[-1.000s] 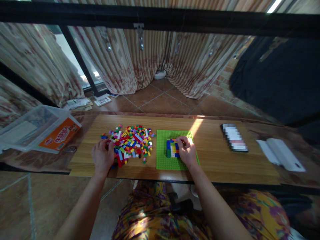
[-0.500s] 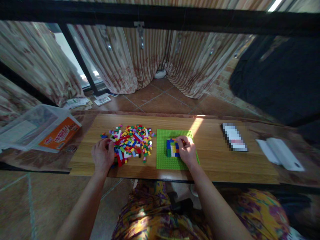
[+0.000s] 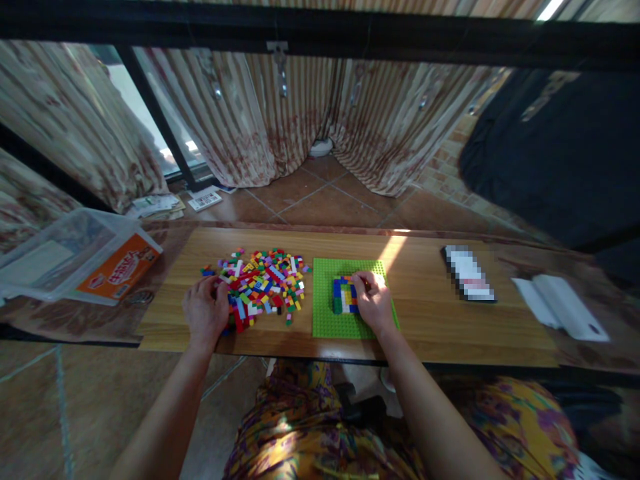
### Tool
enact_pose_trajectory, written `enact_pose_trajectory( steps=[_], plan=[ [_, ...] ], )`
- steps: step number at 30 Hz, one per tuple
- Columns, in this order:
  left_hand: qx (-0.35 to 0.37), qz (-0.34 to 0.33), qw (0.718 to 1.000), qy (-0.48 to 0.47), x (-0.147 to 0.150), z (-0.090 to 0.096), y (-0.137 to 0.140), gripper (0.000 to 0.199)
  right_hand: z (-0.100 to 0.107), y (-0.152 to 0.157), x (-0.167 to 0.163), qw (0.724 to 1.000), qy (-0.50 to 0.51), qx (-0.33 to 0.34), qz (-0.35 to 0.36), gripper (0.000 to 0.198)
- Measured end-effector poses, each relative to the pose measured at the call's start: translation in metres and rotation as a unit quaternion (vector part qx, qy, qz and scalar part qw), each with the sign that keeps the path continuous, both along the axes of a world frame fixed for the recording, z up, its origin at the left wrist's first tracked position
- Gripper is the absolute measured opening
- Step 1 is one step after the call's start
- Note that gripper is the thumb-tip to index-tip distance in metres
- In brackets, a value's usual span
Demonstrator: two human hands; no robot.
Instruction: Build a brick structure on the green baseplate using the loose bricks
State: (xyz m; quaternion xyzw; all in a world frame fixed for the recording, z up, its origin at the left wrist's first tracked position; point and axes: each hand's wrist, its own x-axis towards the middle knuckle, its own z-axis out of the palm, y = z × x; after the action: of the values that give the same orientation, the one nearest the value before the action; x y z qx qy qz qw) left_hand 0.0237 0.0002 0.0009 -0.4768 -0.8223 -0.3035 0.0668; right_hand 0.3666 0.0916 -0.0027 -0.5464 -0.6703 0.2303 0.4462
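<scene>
A square block of toy bricks [image 3: 337, 288], mostly blue with white, yellow and green parts, is built on a light green studded baseplate [image 3: 325, 327]. At the block's right side is my right hand [image 3: 373, 297], thumb and fingers pinched together. A small reddish-orange brick seems to show between those fingertips. My left hand [image 3: 206, 307] rests at the left edge of a pile of loose, many-coloured toy bricks [image 3: 265, 283]. Its fingers are curled inward, and what they hold, if anything, is hidden.
The wooden tabletop [image 3: 430, 333] carries a phone [image 3: 470, 273] with a blurred screen at the right. Beyond it lies a white folded object [image 3: 563, 307]. A clear plastic bin [image 3: 75, 233] with an orange label stands at the left. Striped curtains [image 3: 300, 113] hang behind the table.
Almost nothing differs. Both hands stay in place, with only a slight shift in the right fingers.
</scene>
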Motion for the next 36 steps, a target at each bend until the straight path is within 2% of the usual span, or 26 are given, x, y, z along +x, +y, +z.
enact_pose_trajectory(
  steps=[9, 23, 33, 36],
  plan=[
    [0.003, -0.002, 1.000, -0.003, 0.0007, 0.0003, 0.0006, 0.036, -0.0046, 0.0005, 0.0029, 1.000, 0.022, -0.004, 0.015, 0.019],
    [-0.001, -0.007, 1.000, -0.008, 0.0007, 0.0009, -0.0003, 0.036, 0.0010, 0.0011, 0.0023, 0.999, 0.022, -0.017, 0.015, 0.019],
    [0.000, 0.004, 1.000, 0.005, -0.0003, -0.0005, 0.0001, 0.035, -0.0047, 0.0038, 0.0043, 0.999, 0.023, -0.035, 0.024, 0.020],
    [0.000, 0.002, 1.000, 0.007, 0.0010, 0.0012, -0.0005, 0.036, -0.0033, -0.0005, 0.0056, 1.000, 0.007, -0.018, 0.015, 0.022]
  ],
)
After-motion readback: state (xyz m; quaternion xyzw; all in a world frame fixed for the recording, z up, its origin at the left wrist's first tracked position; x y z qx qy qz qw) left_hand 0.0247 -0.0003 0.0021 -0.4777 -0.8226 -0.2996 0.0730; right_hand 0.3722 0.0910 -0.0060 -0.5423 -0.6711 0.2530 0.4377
